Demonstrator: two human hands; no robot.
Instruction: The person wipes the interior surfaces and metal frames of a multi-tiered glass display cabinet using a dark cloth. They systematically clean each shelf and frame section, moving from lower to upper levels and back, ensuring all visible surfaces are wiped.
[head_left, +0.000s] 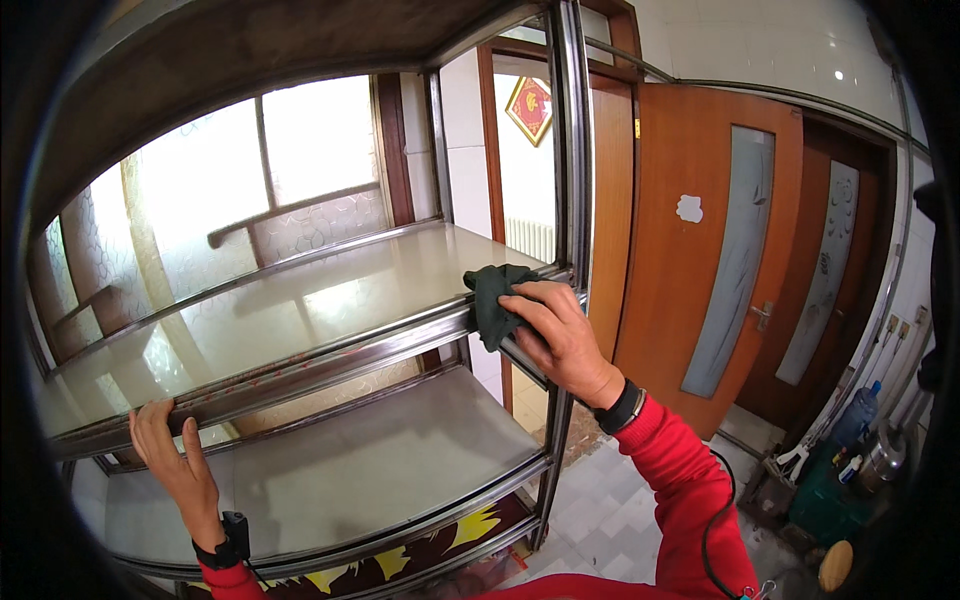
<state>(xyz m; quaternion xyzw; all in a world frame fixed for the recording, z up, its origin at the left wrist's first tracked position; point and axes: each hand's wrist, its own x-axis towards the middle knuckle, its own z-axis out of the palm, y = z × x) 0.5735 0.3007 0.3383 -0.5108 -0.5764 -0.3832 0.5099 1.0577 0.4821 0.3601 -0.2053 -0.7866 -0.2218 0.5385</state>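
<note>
My right hand (559, 334) presses a crumpled dark green cloth (495, 304) over the front rail of a metal shelving rack, close to its right upright (570, 150). The cloth drapes over the rail's top edge and down its face. At the left, my left hand (169, 450) rests with its fingers over the same front rail (315, 367), holding no loose thing. Behind the rail lies the glossy upper shelf panel (375, 277), reflecting the window. Below it is a second, duller grey shelf (375, 465).
Overhead is the rack's dark top shelf (262, 37). An orange wooden door (675, 285) stands to the right. At lower right are a blue water bottle (859, 409), a metal pot (883, 454) and a green container (825, 499). A black cable (706, 525) hangs by my right sleeve.
</note>
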